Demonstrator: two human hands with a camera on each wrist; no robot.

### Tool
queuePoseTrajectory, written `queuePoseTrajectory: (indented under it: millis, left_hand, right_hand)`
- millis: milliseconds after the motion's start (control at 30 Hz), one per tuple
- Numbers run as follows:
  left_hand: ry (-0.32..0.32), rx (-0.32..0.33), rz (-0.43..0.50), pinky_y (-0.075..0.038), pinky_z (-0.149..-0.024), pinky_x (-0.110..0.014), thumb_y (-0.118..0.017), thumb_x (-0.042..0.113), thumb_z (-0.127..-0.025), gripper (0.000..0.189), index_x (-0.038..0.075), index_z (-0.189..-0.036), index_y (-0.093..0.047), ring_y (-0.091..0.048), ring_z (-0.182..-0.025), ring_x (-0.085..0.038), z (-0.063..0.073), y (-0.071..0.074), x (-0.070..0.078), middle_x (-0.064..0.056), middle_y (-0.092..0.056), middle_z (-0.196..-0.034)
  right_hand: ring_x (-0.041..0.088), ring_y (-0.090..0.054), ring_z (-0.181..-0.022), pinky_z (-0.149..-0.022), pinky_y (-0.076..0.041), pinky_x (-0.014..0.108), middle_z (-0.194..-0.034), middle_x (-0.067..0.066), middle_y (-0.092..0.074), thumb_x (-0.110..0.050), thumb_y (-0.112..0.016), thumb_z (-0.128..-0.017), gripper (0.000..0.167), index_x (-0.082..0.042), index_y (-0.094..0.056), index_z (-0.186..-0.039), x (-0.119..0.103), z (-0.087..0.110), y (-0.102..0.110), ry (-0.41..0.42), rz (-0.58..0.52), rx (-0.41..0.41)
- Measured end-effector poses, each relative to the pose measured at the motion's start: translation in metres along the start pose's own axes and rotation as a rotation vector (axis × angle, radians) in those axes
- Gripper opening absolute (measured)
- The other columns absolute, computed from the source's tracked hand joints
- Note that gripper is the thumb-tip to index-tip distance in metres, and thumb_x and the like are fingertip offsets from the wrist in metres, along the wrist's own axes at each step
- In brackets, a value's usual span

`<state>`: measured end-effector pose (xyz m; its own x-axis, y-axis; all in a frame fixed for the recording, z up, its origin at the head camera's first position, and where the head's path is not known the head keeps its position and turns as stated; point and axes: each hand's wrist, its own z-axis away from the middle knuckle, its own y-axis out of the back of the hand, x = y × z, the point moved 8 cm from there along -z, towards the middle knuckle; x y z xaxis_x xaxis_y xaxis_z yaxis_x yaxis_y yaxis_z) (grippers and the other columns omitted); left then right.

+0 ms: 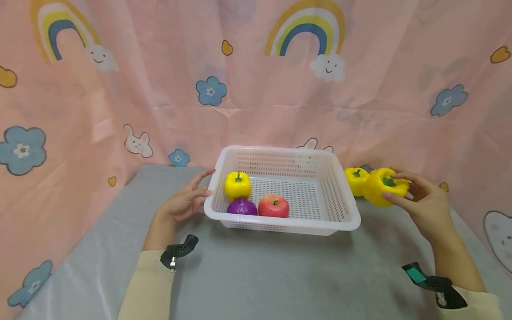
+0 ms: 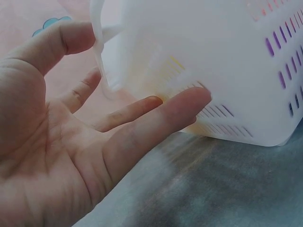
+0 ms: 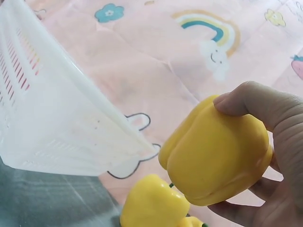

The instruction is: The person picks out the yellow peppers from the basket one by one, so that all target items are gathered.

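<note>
Centrally sits a white basket (image 1: 312, 224), the left hand (image 1: 183, 202) touching it, fingers extended; the right hand (image 1: 432, 204) grips a yellow pepper (image 3: 215, 156).

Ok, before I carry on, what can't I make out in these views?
Head: lower parts of the purple vegetable and apple, behind the near rim of the white basket.
Left wrist: the basket's contents, behind its wall; only colours show through.
Right wrist: most of the lowest yellow pepper, cut off by the bottom edge.
</note>
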<state>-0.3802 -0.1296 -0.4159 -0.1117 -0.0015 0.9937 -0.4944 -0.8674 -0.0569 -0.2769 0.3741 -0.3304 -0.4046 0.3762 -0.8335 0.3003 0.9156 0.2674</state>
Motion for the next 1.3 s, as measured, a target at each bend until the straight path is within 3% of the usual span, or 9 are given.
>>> queuePoseTrajectory:
  millis: [133, 367, 700, 900, 1167, 1300]
  left_hand:
    - [0.008, -0.001, -0.017, -0.061, -0.089, -0.048, -0.054, 0.014, -0.101, 0.077, 0.030, -0.162, -0.010, -0.070, -0.109, -0.020, 0.000, 0.001, -0.001, -0.025, -0.035, -0.158]
    - [0.005, -0.016, -0.012, -0.061, -0.089, -0.048, -0.053, 0.012, -0.100, 0.077, 0.030, -0.161, -0.010, -0.069, -0.111, -0.022, 0.003, 0.000, -0.001, -0.025, -0.032, -0.160]
    - [0.007, -0.006, 0.022, -0.062, -0.088, -0.046, -0.054, 0.011, -0.101, 0.075, 0.035, -0.160, -0.014, -0.071, -0.109, -0.020, 0.002, 0.002, -0.004, -0.022, -0.033, -0.160]
    - [0.001, -0.002, -0.005, -0.062, -0.088, -0.047, -0.054, 0.014, -0.102, 0.073, 0.037, -0.159, -0.015, -0.072, -0.109, -0.020, -0.001, 0.003, -0.003, -0.022, -0.036, -0.158]
    - [-0.007, -0.007, -0.021, -0.062, -0.087, -0.047, -0.050, 0.011, -0.102, 0.074, 0.032, -0.161, -0.010, -0.070, -0.108, -0.019, 0.002, 0.005, -0.001, -0.024, -0.034, -0.157]
    - [-0.008, -0.019, -0.011, -0.062, -0.088, -0.047, -0.051, 0.012, -0.102, 0.071, 0.035, -0.159, -0.016, -0.070, -0.109, -0.020, 0.000, 0.001, -0.001, -0.022, -0.034, -0.158]
  right_hand:
    - [-0.001, -0.056, -0.117, -0.087, -0.050, 0.003, -0.136, -0.015, -0.060, 0.010, -0.072, -0.085, 0.042, 0.008, -0.061, -0.125, 0.009, 0.000, 0.003, -0.014, -0.068, 0.001]
    - [-0.009, -0.051, -0.116, -0.087, -0.047, -0.001, -0.142, -0.016, -0.057, -0.006, -0.074, -0.089, 0.044, 0.000, -0.061, -0.130, 0.029, 0.001, 0.007, -0.106, 0.166, 0.014]
    - [-0.013, -0.045, -0.114, -0.084, -0.046, -0.002, -0.129, -0.030, -0.052, -0.018, -0.074, -0.092, 0.043, -0.011, -0.061, -0.133, 0.060, 0.002, -0.001, -0.157, 0.235, -0.062]
    - [-0.013, -0.049, -0.111, -0.086, -0.043, -0.002, -0.124, -0.022, -0.061, -0.018, -0.076, -0.091, 0.039, -0.020, -0.065, -0.129, 0.068, 0.004, -0.012, -0.144, 0.234, -0.082]
    - [-0.014, -0.049, -0.109, -0.087, -0.042, -0.002, -0.115, -0.033, -0.056, -0.016, -0.077, -0.089, 0.043, -0.002, -0.062, -0.126, 0.073, 0.001, -0.020, -0.119, 0.251, -0.089]
    - [-0.014, -0.049, -0.108, -0.085, -0.042, -0.001, -0.116, -0.032, -0.056, -0.020, -0.078, -0.089, 0.042, -0.009, -0.064, -0.127, 0.076, 0.004, -0.017, -0.140, 0.264, -0.091]
